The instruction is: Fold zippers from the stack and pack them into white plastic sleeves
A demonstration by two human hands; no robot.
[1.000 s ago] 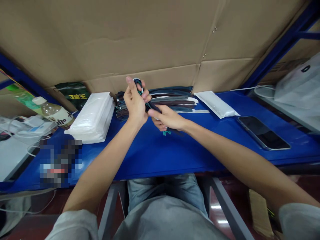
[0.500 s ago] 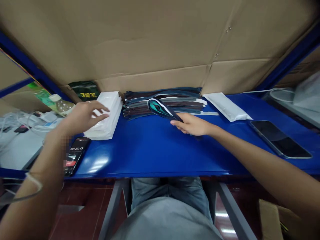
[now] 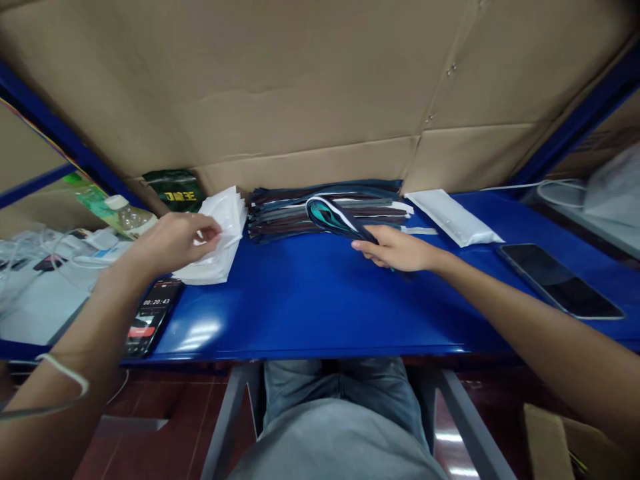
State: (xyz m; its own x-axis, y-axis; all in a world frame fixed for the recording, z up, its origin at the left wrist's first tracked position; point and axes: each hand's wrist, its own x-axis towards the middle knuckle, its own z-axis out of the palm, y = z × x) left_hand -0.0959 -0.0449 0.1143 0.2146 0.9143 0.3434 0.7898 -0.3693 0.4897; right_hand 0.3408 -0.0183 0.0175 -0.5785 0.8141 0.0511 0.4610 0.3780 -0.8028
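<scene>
My right hand (image 3: 395,248) grips a folded dark strap with teal and white markings (image 3: 333,219), holding it just above the blue table (image 3: 320,300) in front of a stack of similar dark straps (image 3: 300,213). My left hand (image 3: 173,241) pinches the top sheet of a stack of clear white plastic bags (image 3: 220,233) at the left and lifts its edge.
A phone with a running timer (image 3: 150,317) lies near the left front edge. A second, dark phone (image 3: 560,280) and a white packet (image 3: 453,217) lie at the right. A bottle (image 3: 125,213), cables and a green bag (image 3: 175,190) sit at the back left. A cardboard wall stands behind.
My left hand let go of the strap, reached left to the bag stack and now pinches the top bag. The right hand kept the folded strap and lowered it slightly.
</scene>
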